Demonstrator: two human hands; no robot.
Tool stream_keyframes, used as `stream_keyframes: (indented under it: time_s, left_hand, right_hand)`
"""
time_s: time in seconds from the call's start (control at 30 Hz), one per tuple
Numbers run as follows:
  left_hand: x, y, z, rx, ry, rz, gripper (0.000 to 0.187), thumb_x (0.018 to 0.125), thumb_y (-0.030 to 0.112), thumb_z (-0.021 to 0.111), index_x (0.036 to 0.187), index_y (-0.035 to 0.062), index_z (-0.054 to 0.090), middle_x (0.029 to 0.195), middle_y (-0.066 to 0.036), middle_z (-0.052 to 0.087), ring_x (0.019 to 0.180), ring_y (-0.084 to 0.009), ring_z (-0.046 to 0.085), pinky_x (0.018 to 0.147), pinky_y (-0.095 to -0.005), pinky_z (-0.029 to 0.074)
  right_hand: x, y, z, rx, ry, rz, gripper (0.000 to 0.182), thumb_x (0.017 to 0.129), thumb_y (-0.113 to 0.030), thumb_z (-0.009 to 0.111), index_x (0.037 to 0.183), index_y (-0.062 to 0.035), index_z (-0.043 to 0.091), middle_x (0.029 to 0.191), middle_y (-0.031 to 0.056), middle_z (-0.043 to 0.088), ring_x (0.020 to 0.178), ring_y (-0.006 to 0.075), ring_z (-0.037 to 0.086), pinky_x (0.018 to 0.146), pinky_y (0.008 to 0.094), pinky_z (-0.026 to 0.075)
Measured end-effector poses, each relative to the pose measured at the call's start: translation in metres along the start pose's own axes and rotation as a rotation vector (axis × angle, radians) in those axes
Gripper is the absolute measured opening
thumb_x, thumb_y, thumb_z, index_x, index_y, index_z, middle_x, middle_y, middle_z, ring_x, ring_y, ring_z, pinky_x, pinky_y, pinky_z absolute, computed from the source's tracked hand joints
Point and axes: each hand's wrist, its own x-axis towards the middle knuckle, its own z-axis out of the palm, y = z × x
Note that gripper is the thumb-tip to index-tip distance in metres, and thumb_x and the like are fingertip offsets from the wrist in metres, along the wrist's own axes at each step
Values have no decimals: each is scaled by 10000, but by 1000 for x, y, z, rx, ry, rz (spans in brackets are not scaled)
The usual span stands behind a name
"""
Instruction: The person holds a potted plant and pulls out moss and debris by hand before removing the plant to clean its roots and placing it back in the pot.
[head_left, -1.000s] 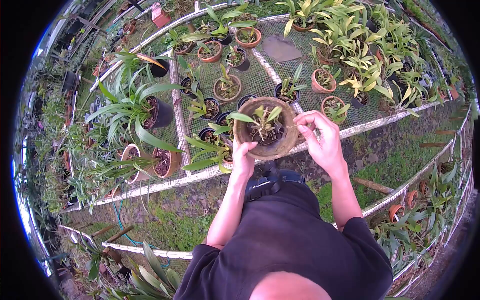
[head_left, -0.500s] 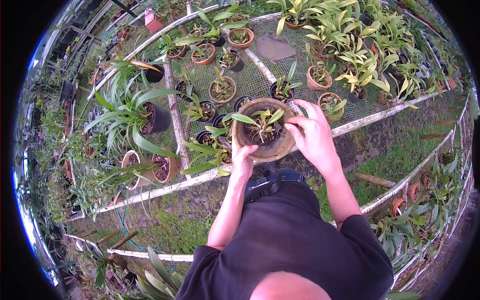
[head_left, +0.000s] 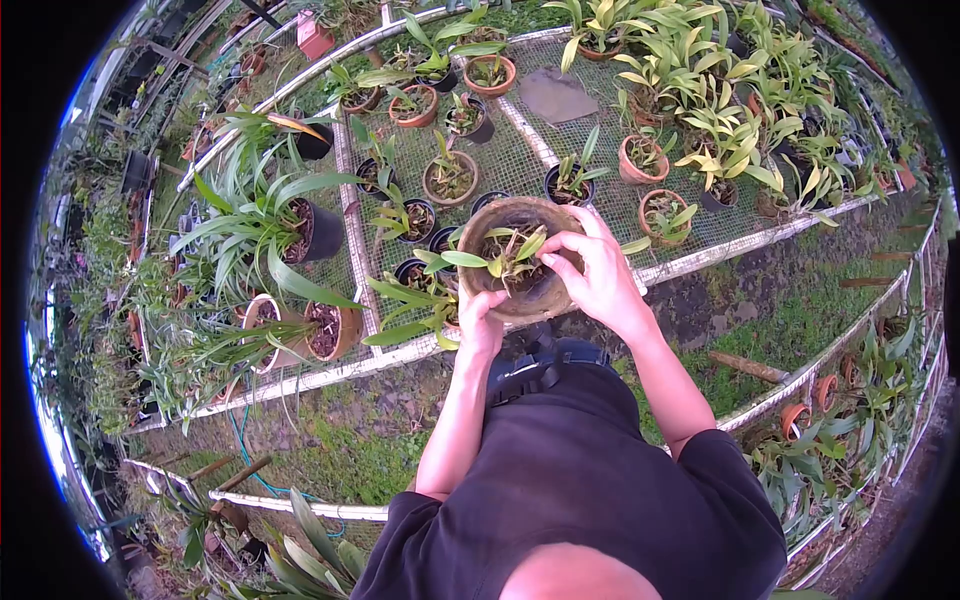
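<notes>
A round, weathered clay pot (head_left: 540, 306) is held up in front of my body, its opening toward me. My left hand (head_left: 481, 322) grips the pot's lower left side, thumb over the rim. Inside is a small plant (head_left: 510, 262) with a few green leaves and pale, dry-looking stems or roots. My right hand (head_left: 592, 275) reaches over the right rim, thumb and forefinger closed at the plant's right side. The exact part they pinch is hidden by the fingers.
A wire-mesh bench (head_left: 400, 150) carries several potted plants, with a flat grey slab (head_left: 557, 95) at the back. A large strappy-leaved plant in a black pot (head_left: 318, 235) stands left. Yellow-green plants (head_left: 735, 130) crowd the right. Another railed bench (head_left: 800, 375) lies lower right.
My right hand has moved left from the pot's rim to the plant inside, its fingers closing there. The plant's leaves have shifted. My left hand keeps holding the pot.
</notes>
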Motion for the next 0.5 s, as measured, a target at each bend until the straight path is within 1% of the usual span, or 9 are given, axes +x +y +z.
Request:
stream_keyframes:
  time_s: [0.1,0.13,0.23,0.33,0.43,0.5]
  left_hand:
    - [4,-2,1,21,-62,68,855,795,20,580,1612,16,328,1555,-163,488,1437,-307,477,1247,-456,345]
    - [7,-6,-5,39,-67,71,884,792,22,581,1632,24,304,1586,-164,459,1459,-309,454,1250,-455,338]
    - [2,-6,-4,22,-22,33,881,789,21,575,1629,28,309,1561,-160,478,1441,-310,468,1241,-452,349]
    - [0,-2,-2,3,-8,-19,899,766,11,587,1625,38,324,1515,-136,512,1390,-274,505,1191,-405,398]
    - [-1,-3,-5,-16,-10,-34,843,777,3,581,1591,32,363,1463,-127,544,1351,-269,533,1168,-399,420]
    - [-2,-1,-3,-13,-1,-29,831,776,2,582,1580,30,373,1465,-129,545,1352,-269,532,1162,-399,425]
  right_hand:
    - [2,5,10,-103,114,23,196,884,-150,798,1018,-15,754,1393,247,619,1334,427,566,1115,526,456]
    - [2,3,9,-148,159,-8,264,865,-196,824,1037,-5,763,1368,240,640,1312,420,581,1094,522,470]
    - [3,-6,5,-310,187,-40,362,837,-251,853,1100,-12,779,1379,233,637,1312,416,581,1098,514,468]
    - [3,-9,8,-410,126,-10,441,831,-303,864,1152,-11,787,1396,219,645,1345,396,572,1123,493,462]
    - [6,-1,8,-198,42,-7,429,816,-275,871,1151,-17,796,1412,226,629,1345,403,568,1133,501,446]
    - [6,0,6,-111,24,15,389,813,-249,874,1110,-7,806,1411,229,639,1281,393,622,1106,487,475]
